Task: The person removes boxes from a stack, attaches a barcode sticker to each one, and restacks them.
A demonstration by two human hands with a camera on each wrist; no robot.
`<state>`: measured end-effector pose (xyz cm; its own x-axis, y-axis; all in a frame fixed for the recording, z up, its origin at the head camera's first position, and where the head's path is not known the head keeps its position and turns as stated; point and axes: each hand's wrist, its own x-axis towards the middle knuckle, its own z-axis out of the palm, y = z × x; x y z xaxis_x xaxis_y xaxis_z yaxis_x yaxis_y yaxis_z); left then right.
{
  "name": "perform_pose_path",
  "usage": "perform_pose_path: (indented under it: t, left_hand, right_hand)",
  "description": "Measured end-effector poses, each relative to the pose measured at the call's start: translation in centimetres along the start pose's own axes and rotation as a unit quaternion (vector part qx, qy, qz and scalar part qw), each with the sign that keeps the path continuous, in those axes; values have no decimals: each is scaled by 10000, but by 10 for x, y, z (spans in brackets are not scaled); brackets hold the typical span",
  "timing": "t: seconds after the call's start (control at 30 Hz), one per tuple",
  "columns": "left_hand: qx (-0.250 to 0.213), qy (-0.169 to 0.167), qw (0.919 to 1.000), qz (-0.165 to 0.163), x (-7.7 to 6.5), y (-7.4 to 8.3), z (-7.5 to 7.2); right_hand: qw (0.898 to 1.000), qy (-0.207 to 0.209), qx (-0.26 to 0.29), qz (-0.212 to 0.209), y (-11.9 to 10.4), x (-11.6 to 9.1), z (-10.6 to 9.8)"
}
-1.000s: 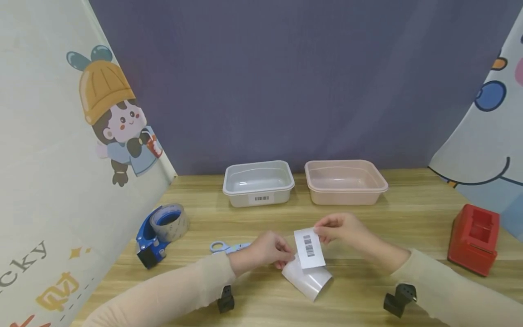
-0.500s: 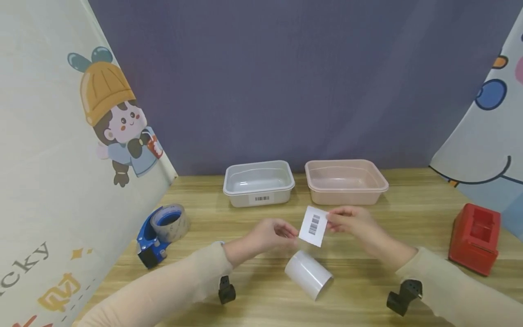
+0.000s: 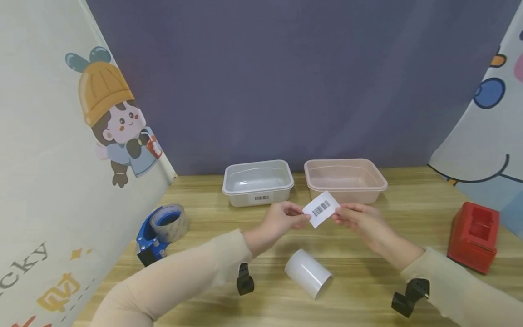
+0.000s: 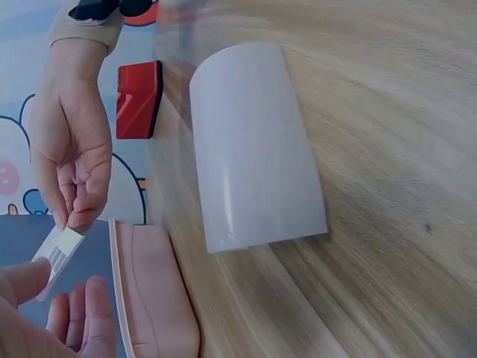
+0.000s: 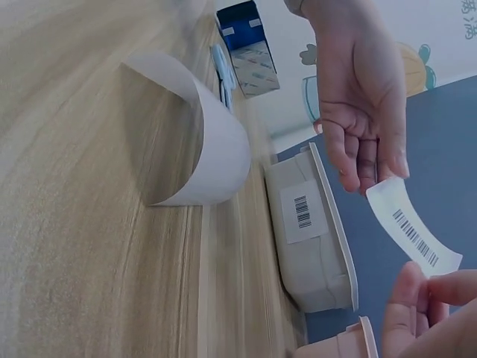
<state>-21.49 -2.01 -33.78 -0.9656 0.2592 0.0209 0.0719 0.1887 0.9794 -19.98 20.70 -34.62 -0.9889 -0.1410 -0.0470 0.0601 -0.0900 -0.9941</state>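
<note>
Between my hands, a white barcode label [image 3: 321,209] is held up in front of the pink container [image 3: 347,179]. My left hand [image 3: 279,223] pinches its left corner between thumb and fingers. At its right corner my right hand [image 3: 365,225] pinches it too; the right wrist view shows the label [image 5: 412,227] bowed between both hands. Below them a curled sheet of white backing paper [image 3: 308,273] lies arched on the table. The light grey container [image 3: 258,184] bears a similar barcode label [image 3: 261,198] on its front.
A blue tape dispenser [image 3: 149,238] with a clear roll [image 3: 173,222] stands at the left. Light blue scissors [image 5: 223,74] lie near it, hidden in the head view by my left arm. A red tape dispenser [image 3: 475,238] stands at the right. A dark curtain [image 3: 286,81] hangs behind.
The label has come away from the backing paper, which now lies alone. My right hand raised and turned the label; my left hand released the paper and now pinches the label's other corner.
</note>
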Motion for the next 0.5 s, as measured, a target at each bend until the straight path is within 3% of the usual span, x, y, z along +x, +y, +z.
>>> perform_pose_path:
  t: [0.27,0.5]
  left_hand:
    - [-156,299,9994,126,21,9,12]
    - [162,310,9988,350,37,21,20]
  right_hand:
    - [9983,-39,579,108,1,-1,-8]
    - [10000,32,18,-85,-1,5,-20]
